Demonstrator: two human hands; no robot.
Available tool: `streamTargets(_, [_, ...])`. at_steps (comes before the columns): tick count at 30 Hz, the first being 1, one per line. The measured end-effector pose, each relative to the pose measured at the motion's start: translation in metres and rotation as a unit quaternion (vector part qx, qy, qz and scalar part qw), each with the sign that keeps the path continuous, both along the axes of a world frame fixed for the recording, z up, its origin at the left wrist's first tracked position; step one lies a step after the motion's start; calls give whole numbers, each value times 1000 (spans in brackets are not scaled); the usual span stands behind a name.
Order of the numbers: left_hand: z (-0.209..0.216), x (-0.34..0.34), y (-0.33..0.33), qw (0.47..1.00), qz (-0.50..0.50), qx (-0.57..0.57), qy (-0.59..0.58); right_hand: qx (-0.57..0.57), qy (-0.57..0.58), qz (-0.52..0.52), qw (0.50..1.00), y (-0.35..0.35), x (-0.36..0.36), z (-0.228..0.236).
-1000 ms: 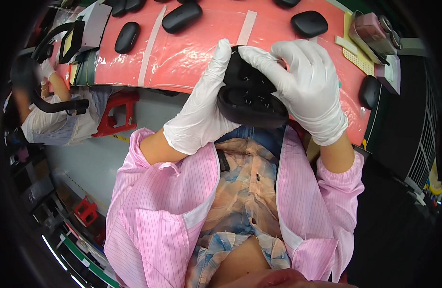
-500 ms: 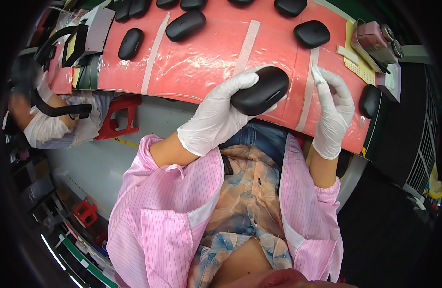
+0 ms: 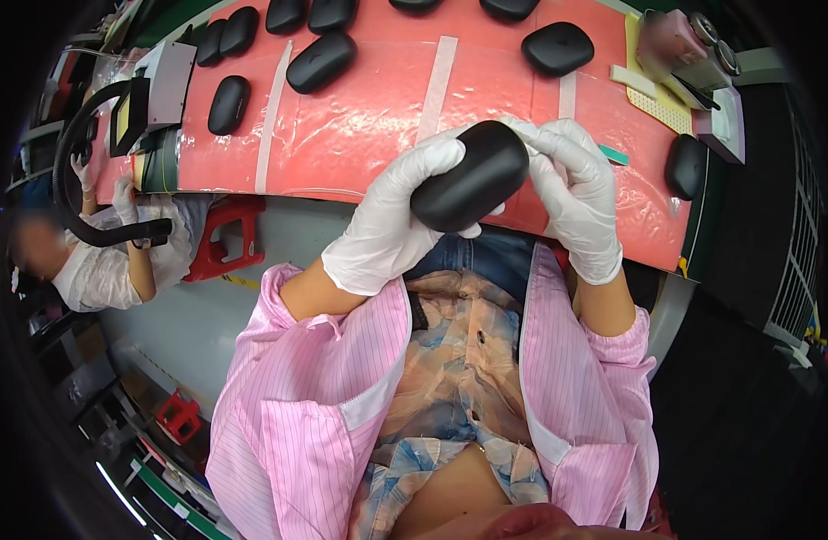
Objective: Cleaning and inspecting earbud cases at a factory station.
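Observation:
My gloved left hand (image 3: pixel 382 211) is wrapped round a smooth black rounded case (image 3: pixel 475 178), thumb on its upper left side and fingers beneath. The case is tilted above the near edge of the work surface. My gloved right hand (image 3: pixel 576 184) is closed in a pinch at the case's upper right edge. Its fingertips are partly hidden there, and I cannot make out what is between them. A small teal strip (image 3: pixel 613 155) shows just beyond the right hand; whether it lies on the table or is held, I cannot tell.
Several more black cases (image 3: pixel 321 63) lie on the pink plastic-covered table (image 3: pixel 360 135). At right are a yellow pad (image 3: pixel 657 106), a white block (image 3: pixel 633 81) and pink-lidded jars (image 3: pixel 673 45). A black bent tube (image 3: pixel 65 171) and grey box (image 3: pixel 166 85) stand left, near a co-worker (image 3: pixel 108 256).
My right hand has moved left to the edge of the case. The case has shifted slightly left and turned in my left hand. The teal strip has come into view.

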State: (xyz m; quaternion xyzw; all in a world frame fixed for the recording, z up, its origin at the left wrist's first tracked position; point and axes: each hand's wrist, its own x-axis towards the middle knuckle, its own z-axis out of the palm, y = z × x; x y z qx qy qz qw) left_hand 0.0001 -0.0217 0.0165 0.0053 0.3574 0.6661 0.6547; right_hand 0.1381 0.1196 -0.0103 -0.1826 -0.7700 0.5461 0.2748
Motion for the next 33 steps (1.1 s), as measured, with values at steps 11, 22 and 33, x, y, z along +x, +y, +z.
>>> streamTargets(11, [-17,8,6,980,70,-78,-169,348,46,-88,932,-27,2,4])
streamTargets(22, [-30,11,6,960,-4,-10,-281,284,-3,-145,948,-20,6,-6])
streamTargets(33, [-29,13,6,826,18,94,556,-436,51,-57,896,-6,16,-8])
